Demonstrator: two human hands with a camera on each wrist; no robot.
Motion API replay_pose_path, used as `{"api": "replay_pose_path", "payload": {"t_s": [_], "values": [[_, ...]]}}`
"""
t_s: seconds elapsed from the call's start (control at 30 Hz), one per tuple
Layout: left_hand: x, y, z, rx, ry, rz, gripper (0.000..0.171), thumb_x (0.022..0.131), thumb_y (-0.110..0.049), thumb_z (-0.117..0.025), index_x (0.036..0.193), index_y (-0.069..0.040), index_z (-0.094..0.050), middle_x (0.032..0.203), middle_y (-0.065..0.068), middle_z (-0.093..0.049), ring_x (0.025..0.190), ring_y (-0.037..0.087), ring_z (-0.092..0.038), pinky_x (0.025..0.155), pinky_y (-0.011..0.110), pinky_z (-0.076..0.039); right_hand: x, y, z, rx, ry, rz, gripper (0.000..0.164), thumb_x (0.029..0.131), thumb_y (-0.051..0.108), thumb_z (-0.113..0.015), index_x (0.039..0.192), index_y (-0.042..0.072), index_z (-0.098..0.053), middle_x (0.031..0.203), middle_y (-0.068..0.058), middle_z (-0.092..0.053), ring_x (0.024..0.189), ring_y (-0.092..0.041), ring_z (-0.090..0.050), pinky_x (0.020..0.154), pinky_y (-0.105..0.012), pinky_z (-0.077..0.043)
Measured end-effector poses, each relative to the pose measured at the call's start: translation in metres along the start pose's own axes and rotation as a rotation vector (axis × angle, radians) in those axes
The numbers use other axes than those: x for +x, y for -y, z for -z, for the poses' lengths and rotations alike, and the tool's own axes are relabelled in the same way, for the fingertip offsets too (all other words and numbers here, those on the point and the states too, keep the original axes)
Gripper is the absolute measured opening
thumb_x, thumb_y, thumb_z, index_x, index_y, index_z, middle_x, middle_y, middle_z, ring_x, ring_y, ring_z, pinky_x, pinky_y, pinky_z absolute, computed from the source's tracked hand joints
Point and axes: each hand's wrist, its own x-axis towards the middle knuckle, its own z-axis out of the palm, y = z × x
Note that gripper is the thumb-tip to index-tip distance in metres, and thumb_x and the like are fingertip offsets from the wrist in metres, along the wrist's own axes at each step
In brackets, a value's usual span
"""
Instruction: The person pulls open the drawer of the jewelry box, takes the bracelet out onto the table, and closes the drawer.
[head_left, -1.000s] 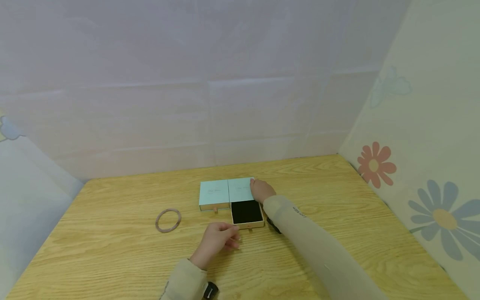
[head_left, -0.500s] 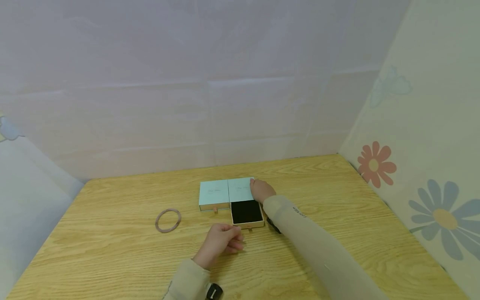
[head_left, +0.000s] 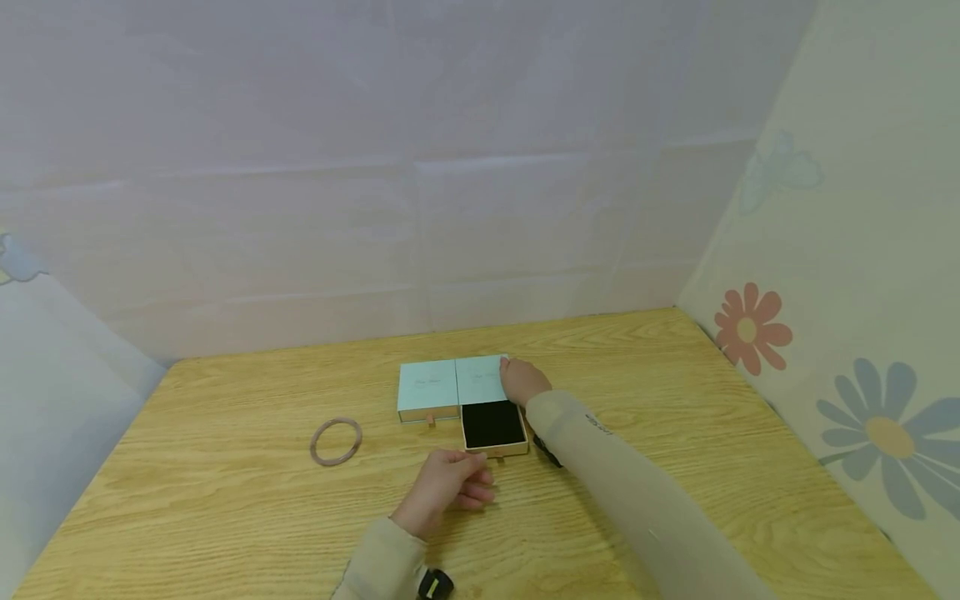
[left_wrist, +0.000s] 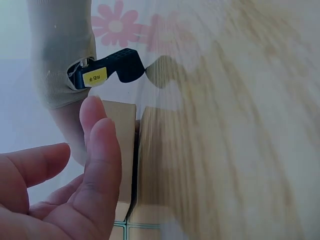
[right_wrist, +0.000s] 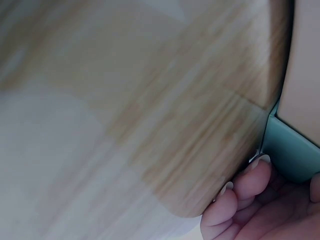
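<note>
Drawer sticks out near side of right mint box, squarish, no long axis. We've got right hand gripping box's right edge; left hand nearer drawer's front, thumb-finger gap showing, contact unclear.

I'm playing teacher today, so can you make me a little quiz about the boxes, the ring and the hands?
1. True or false: a hand is holding the ring.
2. Which hand grips the open box? A) left B) right C) neither
3. Fill in the colour: the pulled-out drawer is ____ inside.

Key:
1. False; the ring lies on the table.
2. B, the right hand.
3. Black.
</note>
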Motion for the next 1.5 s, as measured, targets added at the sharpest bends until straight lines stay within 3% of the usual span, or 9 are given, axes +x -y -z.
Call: {"api": "replay_pose_path", "payload": {"t_s": [0.3,0.43,0.63,0.87,1.07,1.3,1.5], "values": [[0.004,0.004,-0.002,-0.04,0.019,0.028,0.033,0.103,-0.021,-0.051,0.096,0.01,-0.063,0.073,0.002,-0.068,0.059,0.009,-0.065,0.056,0.026,-0.056,-0.001,0.0,0.001,0.011,0.009,-0.001,0.058,0.109,0.03,-0.02,0.069,0.006,-0.055,0.067,-0.01,-0.054,0.067,-0.025,-0.055,0.079,-0.042,-0.05],[0.005,0.006,-0.003,-0.051,0.021,0.039,0.03,0.103,-0.021,-0.05,0.093,0.005,-0.062,0.072,0.001,-0.067,0.059,0.009,-0.065,0.055,0.025,-0.055,-0.001,0.0,0.0,0.009,0.002,0.003,0.058,0.109,0.03,-0.021,0.076,0.003,-0.061,0.079,-0.014,-0.063,0.073,-0.026,-0.06,0.081,-0.043,-0.051],[0.007,0.007,-0.007,-0.068,0.029,0.066,0.033,0.103,-0.021,-0.05,0.103,0.01,-0.062,0.074,0.002,-0.066,0.059,0.009,-0.065,0.055,0.024,-0.055,-0.001,0.0,0.001,0.007,0.007,0.002,0.059,0.109,0.031,-0.021,0.08,0.002,-0.063,0.083,-0.016,-0.065,0.077,-0.028,-0.062,0.082,-0.043,-0.051],[0.009,0.008,-0.011,-0.108,0.039,0.095,0.034,0.103,-0.02,-0.049,0.114,0.011,-0.058,0.077,0.004,-0.067,0.063,0.011,-0.067,0.061,0.027,-0.057,-0.002,0.0,0.001,0.024,-0.005,0.003,0.057,0.109,0.029,-0.022,0.097,-0.004,-0.067,0.102,-0.021,-0.067,0.087,-0.032,-0.064,0.085,-0.045,-0.051],[0.012,0.01,-0.015,-0.159,0.039,0.102,0.034,0.103,-0.018,-0.049,0.119,0.012,-0.055,0.077,0.004,-0.067,0.065,0.012,-0.068,0.063,0.029,-0.058,-0.001,-0.001,0.0,0.03,-0.008,-0.001,0.056,0.108,0.029,-0.023,0.098,-0.004,-0.067,0.102,-0.021,-0.067,0.083,-0.03,-0.064,0.082,-0.044,-0.051],[0.014,0.01,-0.018,-0.244,0.065,0.114,0.033,0.104,-0.019,-0.048,0.12,0.01,-0.053,0.078,0.004,-0.067,0.066,0.013,-0.068,0.068,0.032,-0.058,-0.002,0.0,0.001,0.013,-0.005,0.0,0.057,0.109,0.029,-0.022,0.074,0.003,-0.06,0.071,-0.013,-0.058,0.066,-0.025,-0.056,0.076,-0.041,-0.051],[0.016,0.01,-0.019,-0.304,0.071,0.135,0.035,0.105,-0.019,-0.045,0.126,0.009,-0.05,0.078,0.003,-0.066,0.067,0.012,-0.068,0.07,0.031,-0.058,-0.006,0.003,0.004,0.007,-0.017,0.014,0.056,0.109,0.027,-0.022,0.07,0.005,-0.055,0.068,-0.012,-0.055,0.065,-0.023,-0.053,0.076,-0.041,-0.05]]}}
